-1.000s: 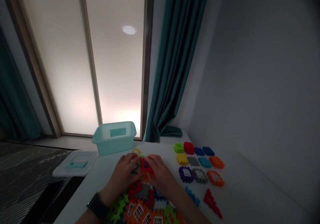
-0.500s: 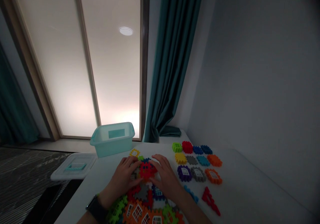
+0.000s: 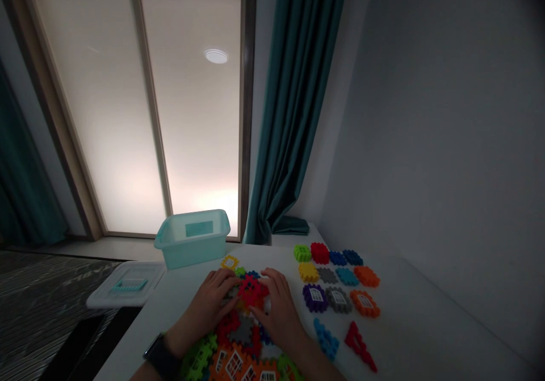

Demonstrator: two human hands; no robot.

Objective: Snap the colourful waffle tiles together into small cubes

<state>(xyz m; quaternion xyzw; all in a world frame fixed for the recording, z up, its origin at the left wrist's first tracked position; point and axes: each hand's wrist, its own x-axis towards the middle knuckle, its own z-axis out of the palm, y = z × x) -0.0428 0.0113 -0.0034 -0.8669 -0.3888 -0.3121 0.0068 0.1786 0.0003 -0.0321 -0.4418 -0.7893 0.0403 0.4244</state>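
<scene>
Both hands meet around a red notched piece near the middle of the table. My left hand, with a dark watch on its wrist, has its fingers against the piece's left side. On the other side, my right hand touches it with curved fingers and thumb. Below them lies a joined group of pieces: a grey piece, a green piece and orange window pieces. A yellow window piece is just beyond my left hand.
A teal bin and its clear lid are at the left. Rows of stacked pieces, among them a purple stack, stand on the right, with a blue piece and a red piece nearer.
My right hand and forearm have shifted slightly left and down, uncovering more of the blue piece. The red piece between the hands is tilted a little differently.
</scene>
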